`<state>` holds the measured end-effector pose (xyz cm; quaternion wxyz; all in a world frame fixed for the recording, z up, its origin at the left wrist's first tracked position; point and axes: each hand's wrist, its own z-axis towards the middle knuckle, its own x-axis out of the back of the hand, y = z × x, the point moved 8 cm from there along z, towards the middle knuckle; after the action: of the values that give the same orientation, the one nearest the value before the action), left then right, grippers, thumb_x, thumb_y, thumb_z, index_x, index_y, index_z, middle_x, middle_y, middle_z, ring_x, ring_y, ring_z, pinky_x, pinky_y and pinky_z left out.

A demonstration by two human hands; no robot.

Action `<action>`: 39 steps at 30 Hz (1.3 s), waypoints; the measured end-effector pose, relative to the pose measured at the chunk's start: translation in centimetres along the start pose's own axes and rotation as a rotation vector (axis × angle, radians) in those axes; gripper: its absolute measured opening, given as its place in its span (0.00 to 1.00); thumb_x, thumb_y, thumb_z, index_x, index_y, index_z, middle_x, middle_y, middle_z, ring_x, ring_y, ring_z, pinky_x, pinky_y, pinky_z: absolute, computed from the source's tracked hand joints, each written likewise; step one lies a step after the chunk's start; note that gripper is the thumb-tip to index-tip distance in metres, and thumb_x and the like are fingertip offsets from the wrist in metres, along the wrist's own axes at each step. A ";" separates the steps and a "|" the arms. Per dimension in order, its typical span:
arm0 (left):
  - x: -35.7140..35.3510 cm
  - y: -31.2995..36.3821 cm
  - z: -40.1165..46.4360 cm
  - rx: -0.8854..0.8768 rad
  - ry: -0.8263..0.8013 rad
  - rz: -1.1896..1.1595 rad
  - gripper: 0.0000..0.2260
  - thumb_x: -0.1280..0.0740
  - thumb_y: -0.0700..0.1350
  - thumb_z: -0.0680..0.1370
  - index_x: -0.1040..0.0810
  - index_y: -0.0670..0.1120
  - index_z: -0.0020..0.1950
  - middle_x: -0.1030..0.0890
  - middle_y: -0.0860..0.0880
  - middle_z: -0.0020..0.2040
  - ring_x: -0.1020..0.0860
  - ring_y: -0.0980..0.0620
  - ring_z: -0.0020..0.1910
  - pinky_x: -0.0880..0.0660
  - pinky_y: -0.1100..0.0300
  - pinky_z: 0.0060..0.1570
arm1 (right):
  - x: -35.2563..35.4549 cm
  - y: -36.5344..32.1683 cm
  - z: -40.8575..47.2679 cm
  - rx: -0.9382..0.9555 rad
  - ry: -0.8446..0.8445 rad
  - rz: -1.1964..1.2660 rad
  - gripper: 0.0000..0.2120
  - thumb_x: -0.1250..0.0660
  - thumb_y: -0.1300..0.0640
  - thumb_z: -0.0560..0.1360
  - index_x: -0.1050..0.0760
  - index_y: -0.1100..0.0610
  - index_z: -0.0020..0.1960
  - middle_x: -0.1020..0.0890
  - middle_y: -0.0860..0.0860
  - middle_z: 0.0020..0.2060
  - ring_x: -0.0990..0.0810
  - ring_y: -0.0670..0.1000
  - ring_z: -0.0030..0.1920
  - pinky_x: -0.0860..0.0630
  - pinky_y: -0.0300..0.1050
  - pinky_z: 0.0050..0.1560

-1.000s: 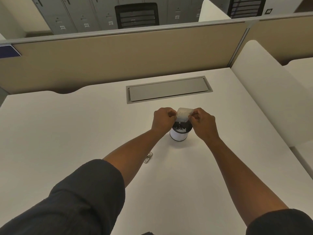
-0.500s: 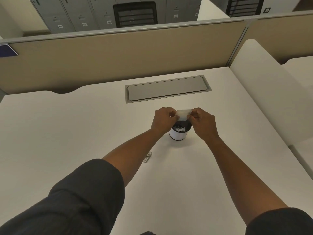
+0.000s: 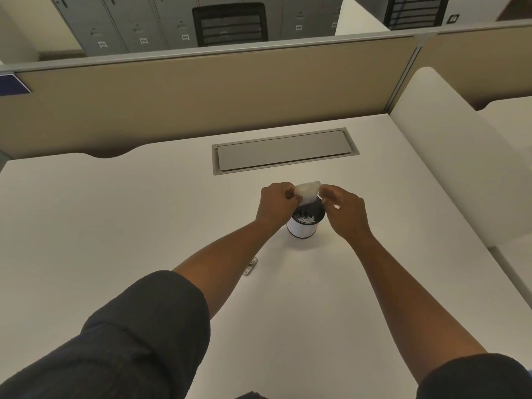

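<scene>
Pinching 1 packet (image 3: 308,191) | left hand (image 3: 275,205), right hand (image 3: 345,211): both grips clamped on it | 1 cup (image 3: 302,228) beneath

Head cam, single view.
Looks fwd & down over worktop (image 3: 121,231), wide-angle; white canister (image 3: 302,230) near, approx mid-frame; partition (image 3: 201,99) beyond it, at top.
</scene>
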<state>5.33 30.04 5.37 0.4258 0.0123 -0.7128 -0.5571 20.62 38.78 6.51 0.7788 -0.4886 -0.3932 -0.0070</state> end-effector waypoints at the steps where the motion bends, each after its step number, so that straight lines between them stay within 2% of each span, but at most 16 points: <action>1: 0.0 0.0 0.0 0.001 -0.002 0.003 0.06 0.29 0.41 0.72 0.20 0.40 0.38 0.18 0.43 0.36 0.22 0.46 0.37 0.28 0.61 0.35 | -0.1 0.0 0.0 0.005 -0.005 0.001 0.15 0.35 0.68 0.75 0.21 0.60 0.61 0.15 0.53 0.54 0.18 0.47 0.52 0.31 0.18 0.51; 3: 0.0 -0.1 0.0 -0.001 0.001 0.010 0.06 0.29 0.41 0.72 0.20 0.39 0.38 0.18 0.43 0.36 0.22 0.45 0.37 0.27 0.58 0.36 | -0.1 -0.1 0.0 0.020 -0.005 -0.001 0.15 0.35 0.67 0.75 0.21 0.59 0.60 0.15 0.52 0.53 0.18 0.46 0.50 0.31 0.19 0.50; 7: 0.1 0.0 -0.2 -0.018 -0.002 -0.014 0.03 0.29 0.40 0.72 0.18 0.42 0.39 0.18 0.47 0.36 0.22 0.48 0.37 0.27 0.60 0.37 | -0.2 -0.5 -0.1 0.041 -0.023 0.012 0.14 0.34 0.67 0.75 0.19 0.57 0.58 0.14 0.51 0.50 0.17 0.47 0.50 0.29 0.21 0.50; 10: 0.0 0.1 -0.2 -0.018 -0.007 -0.018 0.05 0.29 0.41 0.71 0.18 0.39 0.39 0.16 0.43 0.37 0.20 0.43 0.39 0.22 0.53 0.42 | -0.3 -0.2 0.0 -0.015 -0.005 0.028 0.14 0.33 0.64 0.74 0.19 0.56 0.58 0.14 0.50 0.50 0.18 0.44 0.48 0.31 0.19 0.47; 15: -0.4 -0.3 -0.6 0.054 -0.069 -0.146 0.04 0.29 0.40 0.73 0.16 0.40 0.42 0.14 0.43 0.37 0.16 0.45 0.40 0.19 0.50 0.48 | 0.1 0.4 0.4 -0.074 0.050 0.015 0.10 0.33 0.58 0.76 0.18 0.57 0.56 0.13 0.52 0.47 0.18 0.45 0.45 0.32 0.18 0.41; 20: -0.4 -1.2 -0.8 0.149 -0.054 -0.242 0.06 0.31 0.39 0.74 0.17 0.39 0.39 0.16 0.45 0.32 0.15 0.46 0.38 0.18 0.46 0.48 | -0.3 0.9 0.3 -0.121 0.014 0.074 0.10 0.32 0.59 0.76 0.18 0.57 0.57 0.13 0.52 0.48 0.16 0.47 0.48 0.29 0.20 0.43; 24: -0.3 -1.9 -0.7 0.247 -0.044 -0.333 0.09 0.30 0.39 0.73 0.18 0.48 0.34 0.16 0.44 0.33 0.15 0.41 0.41 0.18 0.44 0.51 | -0.6 0.8 0.2 -0.115 -0.024 0.070 0.11 0.32 0.61 0.76 0.19 0.57 0.57 0.14 0.52 0.49 0.16 0.47 0.48 0.29 0.19 0.43; 28: -0.3 -2.3 -0.8 0.290 -0.050 -0.360 0.08 0.30 0.37 0.73 0.18 0.47 0.36 0.16 0.41 0.36 0.15 0.38 0.44 0.18 0.42 0.50 | -0.8 0.6 0.2 -0.104 -0.032 0.057 0.10 0.32 0.60 0.75 0.18 0.56 0.56 0.13 0.52 0.48 0.18 0.45 0.45 0.31 0.18 0.41; 30: -0.2 -2.1 -0.8 0.256 -0.048 -0.351 0.05 0.31 0.37 0.74 0.16 0.44 0.41 0.15 0.41 0.39 0.15 0.40 0.43 0.18 0.45 0.50 | -0.9 0.5 0.3 -0.099 -0.029 0.054 0.11 0.31 0.60 0.75 0.19 0.56 0.56 0.14 0.51 0.48 0.18 0.43 0.45 0.31 0.18 0.42; 34: 0.6 -0.5 -0.8 0.080 -0.017 -0.207 0.07 0.30 0.38 0.74 0.14 0.42 0.49 0.13 0.44 0.44 0.17 0.47 0.43 0.22 0.59 0.47 | -0.9 -0.1 0.3 -0.066 -0.006 0.045 0.11 0.31 0.60 0.75 0.19 0.55 0.56 0.14 0.49 0.48 0.18 0.44 0.47 0.30 0.21 0.42; 39: 1.0 0.1 -1.0 0.025 0.012 -0.192 0.07 0.30 0.39 0.75 0.14 0.43 0.51 0.13 0.44 0.44 0.16 0.47 0.44 0.20 0.55 0.49 | -0.2 -0.5 -0.1 -0.054 0.117 0.069 0.12 0.30 0.60 0.75 0.21 0.54 0.58 0.16 0.44 0.48 0.19 0.41 0.48 0.30 0.21 0.43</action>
<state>5.35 28.75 6.07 0.3746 0.0895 -0.7126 -0.5864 20.36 38.39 6.79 0.7868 -0.5214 -0.3297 -0.0194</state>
